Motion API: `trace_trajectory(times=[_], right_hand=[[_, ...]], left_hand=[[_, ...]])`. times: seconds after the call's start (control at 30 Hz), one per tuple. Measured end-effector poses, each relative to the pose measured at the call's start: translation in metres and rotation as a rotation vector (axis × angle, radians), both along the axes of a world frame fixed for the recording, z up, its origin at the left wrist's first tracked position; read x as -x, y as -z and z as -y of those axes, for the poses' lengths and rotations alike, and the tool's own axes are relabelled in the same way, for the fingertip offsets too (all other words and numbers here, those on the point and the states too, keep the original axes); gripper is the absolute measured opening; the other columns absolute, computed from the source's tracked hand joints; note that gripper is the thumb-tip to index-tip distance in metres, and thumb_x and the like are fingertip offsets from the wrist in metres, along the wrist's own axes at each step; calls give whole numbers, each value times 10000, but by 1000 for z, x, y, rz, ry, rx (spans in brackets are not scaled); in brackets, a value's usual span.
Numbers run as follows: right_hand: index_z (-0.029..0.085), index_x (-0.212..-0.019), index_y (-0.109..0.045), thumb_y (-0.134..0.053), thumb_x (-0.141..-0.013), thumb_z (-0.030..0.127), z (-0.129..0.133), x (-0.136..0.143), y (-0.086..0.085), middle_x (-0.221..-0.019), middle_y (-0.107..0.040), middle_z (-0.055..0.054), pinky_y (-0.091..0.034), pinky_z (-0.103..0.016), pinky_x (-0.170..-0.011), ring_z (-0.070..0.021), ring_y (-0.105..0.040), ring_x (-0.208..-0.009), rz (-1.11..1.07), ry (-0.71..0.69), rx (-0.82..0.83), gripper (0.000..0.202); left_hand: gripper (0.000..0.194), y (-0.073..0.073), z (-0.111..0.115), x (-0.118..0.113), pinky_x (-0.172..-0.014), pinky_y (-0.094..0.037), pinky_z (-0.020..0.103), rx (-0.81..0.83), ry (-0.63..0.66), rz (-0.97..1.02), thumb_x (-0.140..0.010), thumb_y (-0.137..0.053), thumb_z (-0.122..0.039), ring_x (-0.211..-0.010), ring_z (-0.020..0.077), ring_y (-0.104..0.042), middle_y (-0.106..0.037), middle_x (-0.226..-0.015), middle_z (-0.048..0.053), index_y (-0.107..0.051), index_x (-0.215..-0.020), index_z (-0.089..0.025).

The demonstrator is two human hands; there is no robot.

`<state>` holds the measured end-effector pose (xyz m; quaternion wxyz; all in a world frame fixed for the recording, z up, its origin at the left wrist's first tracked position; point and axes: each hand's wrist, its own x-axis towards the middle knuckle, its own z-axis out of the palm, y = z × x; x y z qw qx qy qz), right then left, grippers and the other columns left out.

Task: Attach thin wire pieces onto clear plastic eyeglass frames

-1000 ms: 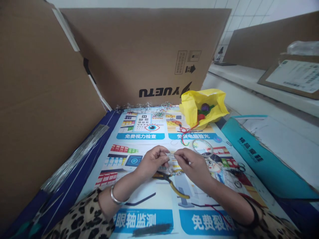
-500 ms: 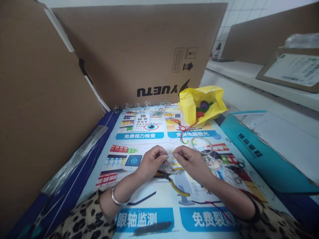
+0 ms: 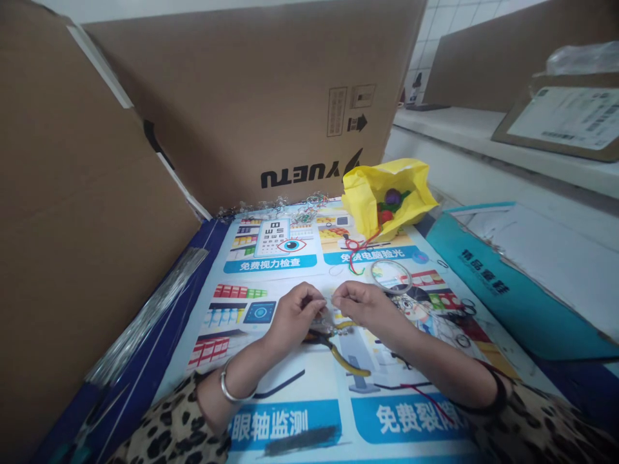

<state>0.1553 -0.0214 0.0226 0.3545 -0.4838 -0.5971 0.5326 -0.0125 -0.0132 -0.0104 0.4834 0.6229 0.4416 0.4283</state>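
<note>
Both left hand (image 3: 291,317) and right hand (image 3: 370,310) angle inward near pliers (image 3: 344,364), fingertips pinched closed; contents unclear.

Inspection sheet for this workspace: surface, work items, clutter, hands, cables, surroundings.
Surface: printed sheet, dark smear near the front edge.
Job's things: yellow-handled pliers and small glossy pieces lie near the hands.
Clutter: open yellow bag with red cord trailing out; clear ring; silvery bundle at left.
Grippers: left hand and right hand face each other, fingers pinched; anything held is too fine to identify.
Cables: nothing seen.
Surroundings: cardboard panel behind; teal box and shelf at right.
</note>
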Motion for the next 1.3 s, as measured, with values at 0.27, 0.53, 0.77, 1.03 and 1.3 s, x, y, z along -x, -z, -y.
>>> trace_trajectory(times=[0.27, 0.53, 0.77, 1.03, 1.3], right_hand=[[164, -653, -530, -603, -686, 317, -2, -2, 3, -498, -439, 66, -201, -201, -406, -44, -318, -419, -199, -21, 209, 173], [156, -634, -536, -607, -666, 279, -3, -3, 4, -474, -455, 63, -209, -189, -386, -35, -340, -386, -265, -38, 295, 146], [156, -629, -527, -590, -665, 239, -4, -1, 7, -462, -481, 52, -198, -184, -371, -31, -319, -355, -354, -97, 399, 110], [158, -665, -515, -598, -646, 205, 0, 2, 8, -491, -474, 45, -170, -180, -391, -35, -330, -394, -526, -134, 528, 97], [176, -676, -479, -573, -665, 218, -1, 1, 13, -438, -395, 79, -143, -193, -393, -33, -231, -372, -538, -124, 515, 103]], left_hand=[[71, 2, 0, 2, -630, -434, 229, -201, -67, -218, -766, -532, -143, -655, 117, -557, -576, -681, -17, -533, -708, -183], [113, 1, 0, 5, -637, -410, 218, -546, -40, -381, -774, -515, -78, -686, 112, -522, -545, -699, -11, -532, -732, -181], [122, 2, 0, 4, -614, -399, 224, -667, -52, -450, -798, -486, -85, -670, 118, -504, -528, -683, -8, -503, -733, -186], [132, 2, 2, 4, -617, -409, 242, -796, -72, -549, -816, -440, -87, -674, 135, -510, -537, -688, 10, -511, -767, -187], [138, 5, -1, 6, -626, -412, 247, -753, -22, -619, -817, -435, -98, -688, 139, -518, -551, -707, 14, -531, -775, -187]])
